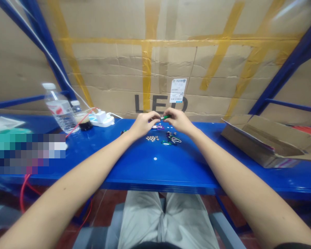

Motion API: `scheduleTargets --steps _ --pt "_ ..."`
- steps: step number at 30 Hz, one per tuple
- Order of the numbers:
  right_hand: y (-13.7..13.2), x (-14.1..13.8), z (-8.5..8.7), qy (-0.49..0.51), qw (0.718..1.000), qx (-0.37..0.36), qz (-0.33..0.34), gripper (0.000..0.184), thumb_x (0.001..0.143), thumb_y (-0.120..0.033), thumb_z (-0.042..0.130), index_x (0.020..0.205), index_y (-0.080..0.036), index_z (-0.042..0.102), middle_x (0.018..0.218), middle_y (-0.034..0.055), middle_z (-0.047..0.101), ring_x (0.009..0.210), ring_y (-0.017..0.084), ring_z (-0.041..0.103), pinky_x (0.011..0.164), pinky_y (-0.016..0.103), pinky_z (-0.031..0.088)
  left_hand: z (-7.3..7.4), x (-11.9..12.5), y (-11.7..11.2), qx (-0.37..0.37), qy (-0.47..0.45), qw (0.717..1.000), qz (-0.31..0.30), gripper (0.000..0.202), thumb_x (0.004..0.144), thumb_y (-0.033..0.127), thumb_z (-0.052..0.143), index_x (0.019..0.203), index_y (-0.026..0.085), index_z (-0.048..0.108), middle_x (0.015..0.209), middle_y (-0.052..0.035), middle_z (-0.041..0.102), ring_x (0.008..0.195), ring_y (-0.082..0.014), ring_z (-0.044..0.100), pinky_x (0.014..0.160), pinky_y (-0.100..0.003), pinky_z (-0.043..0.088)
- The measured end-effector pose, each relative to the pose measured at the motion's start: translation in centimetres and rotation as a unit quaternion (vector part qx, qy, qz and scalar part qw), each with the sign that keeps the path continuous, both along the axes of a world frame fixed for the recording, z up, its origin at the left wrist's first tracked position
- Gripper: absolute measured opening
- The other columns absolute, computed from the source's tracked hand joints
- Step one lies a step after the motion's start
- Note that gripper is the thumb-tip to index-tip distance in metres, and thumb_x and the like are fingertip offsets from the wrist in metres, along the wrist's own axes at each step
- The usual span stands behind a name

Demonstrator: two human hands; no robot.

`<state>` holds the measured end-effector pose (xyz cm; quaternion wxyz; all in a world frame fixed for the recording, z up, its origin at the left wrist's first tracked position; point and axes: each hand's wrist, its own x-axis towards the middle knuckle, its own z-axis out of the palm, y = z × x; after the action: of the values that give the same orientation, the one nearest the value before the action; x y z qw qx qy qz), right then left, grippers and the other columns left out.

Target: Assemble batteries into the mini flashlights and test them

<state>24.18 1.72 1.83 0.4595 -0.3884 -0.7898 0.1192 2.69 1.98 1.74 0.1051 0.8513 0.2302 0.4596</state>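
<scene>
My left hand (146, 121) and my right hand (176, 119) meet above the blue tabletop, fingers pinched together. Between them is a small green piece with a silvery end (166, 117), too small to name surely. My right fingers close on its green part; my left fingertips press at the silvery end. Just below lies a purple carabiner-like clip (159, 127). Nearer the front edge sit a cluster of small round silvery discs (152, 138), like button cells, and a green carabiner (166, 143). Beside that one is a small heap of metal clips (174, 137).
At the left stand a water bottle (60, 109), a small bottle with dark liquid (83, 119) and a white power strip (102, 119). A red cable (22, 195) hangs over the edge. An open cardboard box (259, 141) is at right; a cardboard wall (114, 76) rises behind.
</scene>
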Motion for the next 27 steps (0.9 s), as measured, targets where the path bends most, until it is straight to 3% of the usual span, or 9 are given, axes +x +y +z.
scheduleTargets --steps 7,16,22,27 --pt "-0.3 -0.3 0.2 0.050 0.997 -0.051 0.029 0.017 0.075 -0.011 0.062 0.089 -0.019 0.056 0.086 0.0023 0.066 0.074 0.016 0.059 0.071 0.036 0.051 -0.2 0.3 -0.3 0.043 -0.014 0.999 0.018 0.005 0.091 0.022 0.063 0.094 0.020 0.066 0.094 -0.0040 0.072 0.083 -0.0153 0.065 0.082 -0.031 0.052" --pt "-0.1 -0.6 0.0 0.118 0.981 -0.097 0.121 0.022 0.074 -0.014 0.066 0.089 -0.021 0.051 0.088 0.0013 0.063 0.082 0.017 0.062 0.079 0.039 0.055 -0.2 0.8 -0.6 0.094 -0.026 0.995 0.007 0.004 0.090 0.015 0.063 0.092 0.018 0.062 0.088 -0.0039 0.064 0.080 -0.0140 0.060 0.076 -0.028 0.051" --pt "0.1 -0.7 -0.4 0.135 0.973 -0.110 0.151 0.024 0.072 -0.017 0.069 0.087 -0.021 0.052 0.084 -0.0005 0.061 0.080 0.016 0.061 0.075 0.035 0.052 -0.6 0.8 0.0 0.197 -0.024 0.980 -0.015 0.008 0.093 0.014 0.060 0.097 0.018 0.066 0.095 -0.0055 0.066 0.090 -0.0153 0.064 0.083 -0.030 0.052" --pt "-0.1 -0.8 -0.4 0.131 0.973 -0.113 0.154 0.022 0.072 -0.016 0.068 0.086 -0.021 0.052 0.081 -0.0013 0.060 0.079 0.016 0.060 0.075 0.034 0.052 -0.8 0.9 0.4 0.240 -0.012 0.971 -0.024 0.009 0.096 0.018 0.058 0.098 0.019 0.067 0.095 -0.0063 0.066 0.089 -0.0154 0.064 0.081 -0.031 0.053"
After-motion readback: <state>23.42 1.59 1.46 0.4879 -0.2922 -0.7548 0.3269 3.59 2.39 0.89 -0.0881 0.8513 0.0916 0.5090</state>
